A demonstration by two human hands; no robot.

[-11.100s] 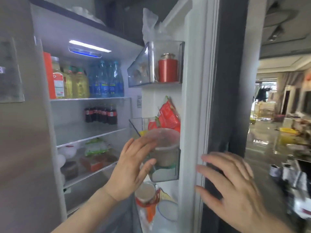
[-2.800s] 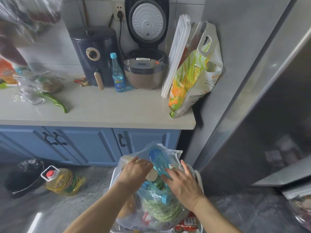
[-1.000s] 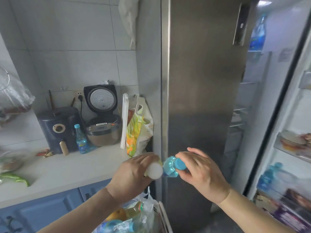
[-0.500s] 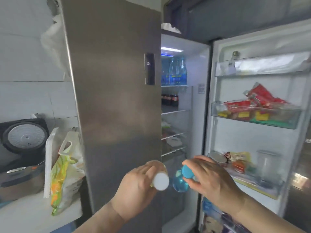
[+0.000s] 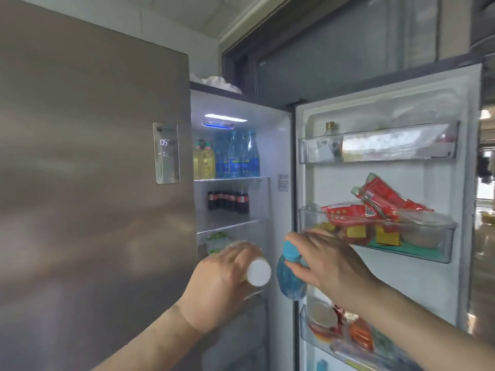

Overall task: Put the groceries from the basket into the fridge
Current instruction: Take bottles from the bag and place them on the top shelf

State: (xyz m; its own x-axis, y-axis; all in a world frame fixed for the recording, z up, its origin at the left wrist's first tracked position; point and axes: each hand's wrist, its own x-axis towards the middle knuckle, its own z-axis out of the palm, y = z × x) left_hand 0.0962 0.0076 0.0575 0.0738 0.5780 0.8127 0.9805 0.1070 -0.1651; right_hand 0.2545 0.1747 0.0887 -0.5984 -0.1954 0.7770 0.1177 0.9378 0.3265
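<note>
Both hands had risen closer to the open fridge (image 5: 278, 145) since half a second earlier.
The left hand (image 5: 219, 285) gripped a white-capped bottle (image 5: 257, 271); the right hand (image 5: 329, 263) pinched the neck of a blue bottle (image 5: 290, 277), which hung at the front edge of the lower shelves, beside the door bin (image 5: 375, 236) of red packets (image 5: 380, 196).

Top fridge shelf (image 5: 227, 179) stocked with yellow oil bottles (image 5: 204, 162) and blue water bottles (image 5: 238, 156), cola bottles (image 5: 227, 201) lined on the glass shelf (image 5: 230, 226) below, red packets (image 5: 375, 204) held in the middle door bin (image 5: 439, 253)
</note>
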